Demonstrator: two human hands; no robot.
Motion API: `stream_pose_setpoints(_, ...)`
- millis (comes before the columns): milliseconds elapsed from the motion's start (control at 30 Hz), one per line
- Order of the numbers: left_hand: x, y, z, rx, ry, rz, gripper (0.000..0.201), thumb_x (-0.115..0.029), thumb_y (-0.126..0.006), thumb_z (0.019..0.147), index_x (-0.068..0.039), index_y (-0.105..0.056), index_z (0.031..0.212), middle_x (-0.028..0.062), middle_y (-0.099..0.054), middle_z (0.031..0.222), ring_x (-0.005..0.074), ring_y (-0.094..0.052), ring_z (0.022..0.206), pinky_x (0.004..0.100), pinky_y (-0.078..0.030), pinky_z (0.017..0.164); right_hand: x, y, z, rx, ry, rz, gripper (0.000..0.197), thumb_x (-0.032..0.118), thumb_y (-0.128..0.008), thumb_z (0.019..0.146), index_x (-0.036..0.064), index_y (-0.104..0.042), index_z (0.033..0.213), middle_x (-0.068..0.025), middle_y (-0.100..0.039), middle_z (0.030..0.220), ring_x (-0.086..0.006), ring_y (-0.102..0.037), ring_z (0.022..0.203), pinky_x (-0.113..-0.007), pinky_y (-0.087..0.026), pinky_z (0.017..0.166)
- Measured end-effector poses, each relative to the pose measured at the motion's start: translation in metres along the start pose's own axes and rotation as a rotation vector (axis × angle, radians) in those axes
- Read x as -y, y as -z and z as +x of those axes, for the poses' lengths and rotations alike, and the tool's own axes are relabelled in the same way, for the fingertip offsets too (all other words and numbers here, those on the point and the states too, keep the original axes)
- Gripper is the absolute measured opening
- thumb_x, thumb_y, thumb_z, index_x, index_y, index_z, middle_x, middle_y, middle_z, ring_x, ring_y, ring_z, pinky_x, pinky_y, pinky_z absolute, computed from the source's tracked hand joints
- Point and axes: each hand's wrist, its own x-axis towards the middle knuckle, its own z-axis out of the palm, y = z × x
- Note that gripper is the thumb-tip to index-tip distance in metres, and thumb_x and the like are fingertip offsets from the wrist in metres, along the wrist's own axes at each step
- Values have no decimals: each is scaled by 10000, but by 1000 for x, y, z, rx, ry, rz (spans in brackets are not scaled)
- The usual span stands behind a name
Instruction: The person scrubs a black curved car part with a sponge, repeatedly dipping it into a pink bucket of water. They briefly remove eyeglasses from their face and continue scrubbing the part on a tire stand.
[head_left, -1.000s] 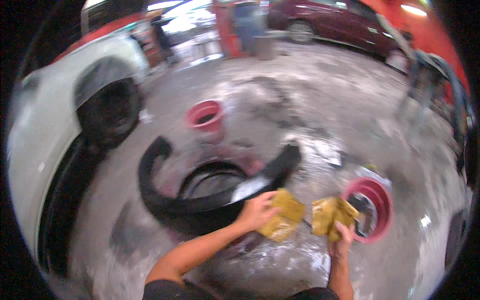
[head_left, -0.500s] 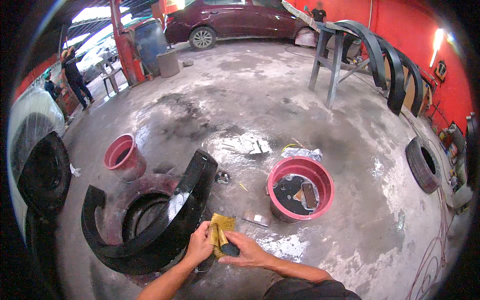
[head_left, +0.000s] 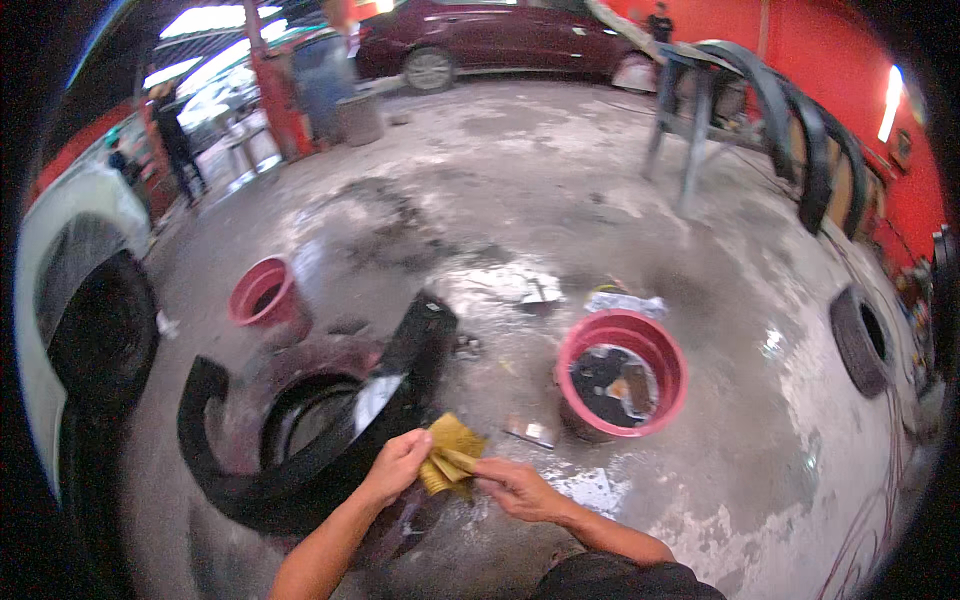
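Both my hands hold a folded yellow sheet, likely sandpaper (head_left: 451,452), low in the middle of the view. My left hand (head_left: 397,466) grips its left side; my right hand (head_left: 508,485) pinches its right edge with the fingertips. Just beyond my left hand lies a black curved car fender trim (head_left: 300,470) on the wet concrete floor, bent in a wide arc around a dark tyre-like ring (head_left: 305,420). A red bucket (head_left: 622,372) with dark water and scraps in it stands to the right of my hands.
A second, smaller red bucket (head_left: 263,293) stands far left. A white car with a black wheel (head_left: 100,335) fills the left edge. A tyre (head_left: 860,338) lies at right, black trims lean on a metal stand (head_left: 700,110), and a maroon car (head_left: 500,40) is parked behind.
My view has swung from the white car toward the right side of the shop. The two yellow pieces held apart a second ago are now together between both hands.
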Motion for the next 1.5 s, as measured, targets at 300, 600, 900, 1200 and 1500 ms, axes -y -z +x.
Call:
stream_pose_setpoints(300, -13, -11, 3, 302, -67, 152, 425, -372, -483, 1122, -5, -658, 1246, 17, -692, 1110, 109, -581, 1042, 322, -492, 945, -1, -8, -7, -357, -121, -106, 226, 50, -617, 977, -43, -682, 1173, -200, -721, 1049, -316, -705, 960, -393, -537, 876)
stream_pose_setpoints(600, -4, -12, -1, 223, -147, 258, 438, -359, -542, 1101, 24, -666, 1272, 31, -730, 1092, 103, -617, 980, 312, -514, 912, 5, -10, -3, -410, -96, -138, 306, 48, -661, 921, -22, -659, 1219, -193, -670, 1191, -327, -657, 1128, -408, -514, 978)
stream_pose_setpoints(900, -6, -9, -2, 300, 82, -236, 386, -272, -638, 1058, 32, -674, 1294, 49, -726, 1166, 112, -654, 1020, 294, -526, 941, -9, 12, -12, -160, -118, 57, 721, 19, -713, 799, -16, -487, 1483, -211, -506, 1498, -327, -491, 1388, -446, -381, 1163)
stream_pose_setpoints(1200, 1, 55, 9, 121, -229, -101, 462, -35, -719, 873, 55, -648, 1321, 62, -694, 1214, 138, -634, 1089, 272, -501, 953, 275, 44, 197, 266, 580, -604, 502, 187, -738, 876, 60, -663, 1356, -187, -737, 1150, -415, -684, 1095, -493, -515, 962)
stream_pose_setpoints(1500, -65, 46, -24, -264, -107, -130, 329, -150, -598, 1048, 52, -589, 1308, 139, -728, 1092, 229, -761, 866, 328, -645, 739, 256, 309, 194, -989, 141, -441, 621, 146, -619, 840, -58, -403, 1385, -49, -588, 669, -145, -529, 536, -316, -426, 479)
